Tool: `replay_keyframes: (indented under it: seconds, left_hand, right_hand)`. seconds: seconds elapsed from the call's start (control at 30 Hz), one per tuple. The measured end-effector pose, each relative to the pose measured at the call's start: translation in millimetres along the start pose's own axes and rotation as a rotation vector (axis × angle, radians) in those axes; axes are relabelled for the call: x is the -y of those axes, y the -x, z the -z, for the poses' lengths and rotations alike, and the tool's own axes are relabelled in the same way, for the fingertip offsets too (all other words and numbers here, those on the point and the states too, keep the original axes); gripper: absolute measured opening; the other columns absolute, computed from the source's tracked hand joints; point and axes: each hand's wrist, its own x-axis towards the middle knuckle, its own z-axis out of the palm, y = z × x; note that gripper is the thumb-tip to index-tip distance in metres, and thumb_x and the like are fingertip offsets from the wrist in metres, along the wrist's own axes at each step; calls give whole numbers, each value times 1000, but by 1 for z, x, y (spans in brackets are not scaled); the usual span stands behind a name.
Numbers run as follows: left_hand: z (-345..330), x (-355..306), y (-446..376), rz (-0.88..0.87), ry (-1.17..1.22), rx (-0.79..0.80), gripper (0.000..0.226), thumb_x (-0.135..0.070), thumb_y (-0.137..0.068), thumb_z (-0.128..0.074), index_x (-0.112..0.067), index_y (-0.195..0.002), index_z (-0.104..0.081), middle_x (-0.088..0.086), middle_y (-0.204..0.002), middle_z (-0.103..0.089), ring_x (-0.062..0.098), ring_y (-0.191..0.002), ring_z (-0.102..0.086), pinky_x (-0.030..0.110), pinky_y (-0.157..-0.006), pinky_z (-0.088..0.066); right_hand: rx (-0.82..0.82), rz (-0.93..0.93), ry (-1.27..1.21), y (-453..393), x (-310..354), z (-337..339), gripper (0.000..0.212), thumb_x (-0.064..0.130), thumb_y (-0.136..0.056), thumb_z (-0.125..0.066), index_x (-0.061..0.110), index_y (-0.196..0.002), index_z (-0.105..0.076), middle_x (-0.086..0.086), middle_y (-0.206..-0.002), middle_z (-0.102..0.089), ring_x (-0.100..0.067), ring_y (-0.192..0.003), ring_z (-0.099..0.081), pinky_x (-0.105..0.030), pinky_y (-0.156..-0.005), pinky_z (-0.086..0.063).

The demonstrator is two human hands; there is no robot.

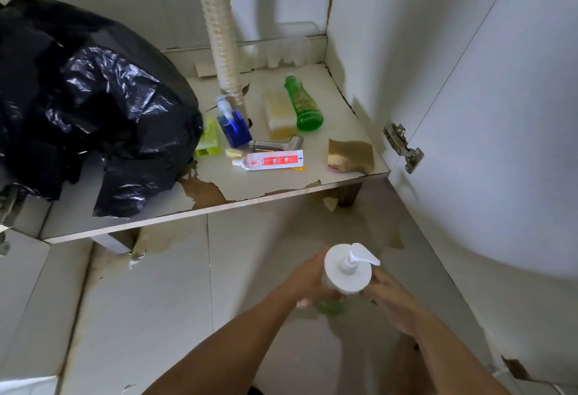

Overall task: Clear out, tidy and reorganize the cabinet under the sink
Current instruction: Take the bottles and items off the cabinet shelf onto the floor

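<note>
Both hands (350, 288) motion-blurred around the pump bottle (347, 269), its lower body hidden.

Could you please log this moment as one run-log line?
phase: clearing cabinet | held: white pump bottle, left hand and right hand, above floor | still on shelf: toothpaste tube, sponge, green bottle

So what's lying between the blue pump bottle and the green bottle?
In the head view, a pale yellowish block, seemingly a sponge, lies between the blue pump bottle and green bottle.

Both hands, left (308, 278) and right (392, 300), curl in a grip.
</note>
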Motion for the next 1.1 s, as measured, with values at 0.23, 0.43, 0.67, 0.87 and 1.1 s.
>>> replay_keyframes:
  seconds: [0.23,0.43,0.67,0.87,1.1]
  left_hand:
    - [8,4,17,146,-167,58,85,-27,-78,-76,-18,-146,-26,4,-146,-42,24,-131,-43,28,-100,-37]
    - [78,-14,15,183,-292,-68,63,-32,-87,-66,-14,-141,-39,9,-137,-52,24,-120,-52,31,-97,-44]
    - [184,-66,-35,149,-72,-659,37,-25,-90,-59,-9,-123,-54,11,-120,-63,24,-102,-58,27,-79,-42]
    - [219,-84,-117,100,-186,-759,50,-25,-91,-56,-6,-133,-37,11,-133,-46,28,-122,-45,37,-96,-41]
    - [256,-96,-190,320,8,-614,92,-29,-88,-63,-3,-150,0,22,-151,-21,38,-136,-32,43,-108,-33]
  right_hand:
    - [-232,-122,317,1,29,7,31,-3,-87,-47,19,-96,-68,-1,-90,-66,-9,-77,-55,-21,-73,-47]
    - [-492,45,223,-11,94,8,30,9,-87,-57,12,-117,-57,-5,-111,-59,-18,-95,-52,-28,-74,-40]
    - [-466,333,561,-69,196,-9,37,19,-90,-57,12,-126,-52,-3,-129,-56,-22,-116,-55,-23,-93,-41]
    - [-410,455,794,-163,267,-16,37,24,-91,-54,10,-125,-47,-7,-120,-55,-18,-99,-55,-24,-78,-46]
    - [-407,213,735,-244,305,-19,50,29,-84,-59,7,-126,-42,-12,-118,-55,-26,-103,-58,-31,-74,-51]
